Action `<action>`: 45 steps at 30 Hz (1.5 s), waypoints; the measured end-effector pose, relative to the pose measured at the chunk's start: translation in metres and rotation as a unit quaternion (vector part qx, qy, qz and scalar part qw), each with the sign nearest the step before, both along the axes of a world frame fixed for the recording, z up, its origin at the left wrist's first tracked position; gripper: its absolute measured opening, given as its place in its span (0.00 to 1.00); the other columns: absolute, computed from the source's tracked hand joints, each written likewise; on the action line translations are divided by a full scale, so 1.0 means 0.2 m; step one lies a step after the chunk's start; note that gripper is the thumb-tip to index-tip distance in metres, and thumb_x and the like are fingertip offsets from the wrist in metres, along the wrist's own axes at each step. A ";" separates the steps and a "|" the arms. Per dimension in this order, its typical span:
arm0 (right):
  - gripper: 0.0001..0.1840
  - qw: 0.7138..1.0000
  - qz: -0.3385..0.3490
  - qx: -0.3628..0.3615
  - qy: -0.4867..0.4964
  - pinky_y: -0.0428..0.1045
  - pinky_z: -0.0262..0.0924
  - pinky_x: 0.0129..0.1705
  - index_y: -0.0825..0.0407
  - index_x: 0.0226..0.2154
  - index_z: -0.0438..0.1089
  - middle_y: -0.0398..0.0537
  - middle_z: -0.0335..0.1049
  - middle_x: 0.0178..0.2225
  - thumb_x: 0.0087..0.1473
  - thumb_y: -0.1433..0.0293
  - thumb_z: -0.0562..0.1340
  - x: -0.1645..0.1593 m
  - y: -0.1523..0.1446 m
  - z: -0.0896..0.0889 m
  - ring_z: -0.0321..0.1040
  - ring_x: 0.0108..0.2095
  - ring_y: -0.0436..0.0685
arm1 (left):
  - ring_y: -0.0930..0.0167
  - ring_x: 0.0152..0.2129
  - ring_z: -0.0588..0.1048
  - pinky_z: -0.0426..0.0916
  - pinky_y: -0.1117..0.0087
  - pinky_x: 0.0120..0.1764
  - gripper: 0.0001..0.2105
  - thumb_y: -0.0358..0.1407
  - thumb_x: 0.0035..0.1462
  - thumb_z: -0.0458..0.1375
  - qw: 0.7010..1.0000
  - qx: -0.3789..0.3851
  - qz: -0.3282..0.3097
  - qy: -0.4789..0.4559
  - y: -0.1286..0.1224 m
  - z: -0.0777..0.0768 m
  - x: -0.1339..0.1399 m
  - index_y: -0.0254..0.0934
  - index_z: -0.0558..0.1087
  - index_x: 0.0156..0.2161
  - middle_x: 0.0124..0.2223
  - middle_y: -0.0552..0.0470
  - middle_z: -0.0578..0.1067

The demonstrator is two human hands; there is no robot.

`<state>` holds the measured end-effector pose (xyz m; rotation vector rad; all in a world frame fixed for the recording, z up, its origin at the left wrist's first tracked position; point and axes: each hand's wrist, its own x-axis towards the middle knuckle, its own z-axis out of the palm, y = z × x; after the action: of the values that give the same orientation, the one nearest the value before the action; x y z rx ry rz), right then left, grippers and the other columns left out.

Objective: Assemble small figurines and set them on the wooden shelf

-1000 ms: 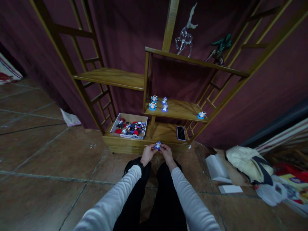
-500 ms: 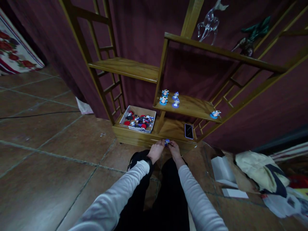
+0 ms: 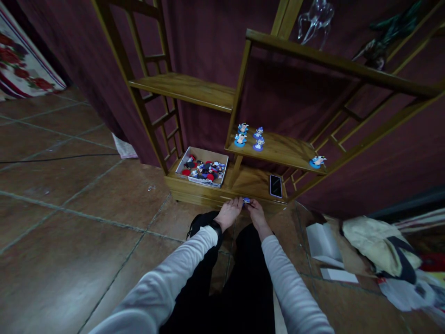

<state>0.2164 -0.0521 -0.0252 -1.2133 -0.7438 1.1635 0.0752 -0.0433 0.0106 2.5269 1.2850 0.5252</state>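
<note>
A small purple-and-white figurine [image 3: 246, 201] is pinched between my two hands, in front of the shelf unit's drawer edge. My left hand [image 3: 230, 211], with a dark band at the wrist, grips it from the left. From the other side my right hand [image 3: 256, 212] has its fingers closed on it. On the middle shelf stand two blue-based figurines [image 3: 240, 140] and two purple-based figurines [image 3: 258, 144], grouped at the left. Another blue-based figurine [image 3: 317, 161] is at that shelf's right end. An open cardboard box [image 3: 222, 178] full of jumbled figurines sits lower left.
A phone [image 3: 276, 186] lies on the bottom shelf [image 3: 255, 178]. The wooden shelf unit [image 3: 184, 91] rises before me, with a clear glass animal [image 3: 315, 22] on top. White box pieces [image 3: 323, 244] and a cream-coloured bag [image 3: 377, 243] lie on the floor at right.
My view has shifted and tilted slightly down. Both hands still hold the figurine, which now looks turned more onto its side.
</note>
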 end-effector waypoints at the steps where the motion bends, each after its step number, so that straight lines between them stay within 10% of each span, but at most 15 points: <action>1: 0.13 1.000 -0.002 -0.001 0.003 0.47 0.60 0.37 0.51 0.24 0.64 0.39 0.69 0.26 0.33 0.67 0.67 0.00 0.00 0.00 0.65 0.29 0.49 | 0.66 0.42 0.70 0.66 0.61 0.43 0.16 0.34 0.57 0.52 1.000 -0.003 0.002 -0.003 -0.01 0.00 0.00 0.32 0.64 0.50 0.49 0.40 0.68; 13: 0.16 1.000 -0.008 0.003 0.011 0.48 0.60 0.36 0.53 0.27 0.68 0.43 0.70 0.28 0.32 0.64 0.68 0.01 -0.01 0.03 0.65 0.30 0.51 | 0.67 0.41 0.72 0.67 0.67 0.43 0.13 0.33 0.55 0.54 0.997 -0.025 0.005 -0.078 0.03 0.02 0.01 0.37 0.68 0.46 0.46 0.43 0.71; 19: 0.17 0.997 -0.013 0.040 0.068 0.49 0.61 0.36 0.53 0.26 0.69 0.43 0.70 0.28 0.31 0.63 0.69 0.02 0.00 0.07 0.66 0.31 0.52 | 0.67 0.41 0.73 0.67 0.65 0.45 0.17 0.34 0.50 0.56 0.919 -0.202 0.026 -0.339 0.16 -0.04 0.08 0.35 0.68 0.47 0.42 0.46 0.75; 26: 0.17 0.988 -0.047 0.043 0.143 0.50 0.63 0.35 0.53 0.28 0.70 0.45 0.71 0.30 0.31 0.64 0.70 0.08 -0.06 0.16 0.68 0.31 0.54 | 0.66 0.39 0.74 0.67 0.66 0.44 0.14 0.36 0.47 0.56 0.910 -0.238 -0.024 -0.339 0.21 0.02 0.18 0.36 0.73 0.40 0.40 0.47 0.77; 31: 0.23 0.972 -0.092 0.034 0.212 0.51 0.64 0.33 0.52 0.35 0.70 0.48 0.73 0.32 0.34 0.62 0.69 0.16 -0.10 0.20 0.69 0.28 0.54 | 0.66 0.35 0.75 0.68 0.68 0.40 0.14 0.36 0.45 0.58 0.905 -0.232 -0.049 -0.354 0.26 0.23 0.31 0.36 0.74 0.39 0.39 0.47 0.77; 39: 0.23 0.966 -0.094 0.020 0.241 0.49 0.62 0.31 0.53 0.32 0.70 0.51 0.73 0.33 0.30 0.61 0.70 0.25 -0.11 0.19 0.69 0.28 0.53 | 0.70 0.26 0.74 0.68 0.72 0.26 0.17 0.39 0.41 0.61 0.863 -0.244 -0.070 -0.436 0.52 0.85 0.75 0.32 0.73 0.38 0.33 0.47 0.77; 45: 0.23 0.972 -0.088 0.009 0.216 0.51 0.62 0.33 0.52 0.30 0.70 0.51 0.72 0.33 0.29 0.58 0.70 0.26 -0.09 0.20 0.69 0.30 0.55 | 0.70 0.28 0.74 0.67 0.73 0.31 0.11 0.34 0.41 0.62 0.910 -0.158 -0.039 -0.382 0.77 1.03 1.09 0.32 0.75 0.33 0.30 0.48 0.77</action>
<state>0.2692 -0.0703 0.0148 -0.9433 -0.3113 1.2127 0.2933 0.1109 0.2164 1.7921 0.8656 1.0521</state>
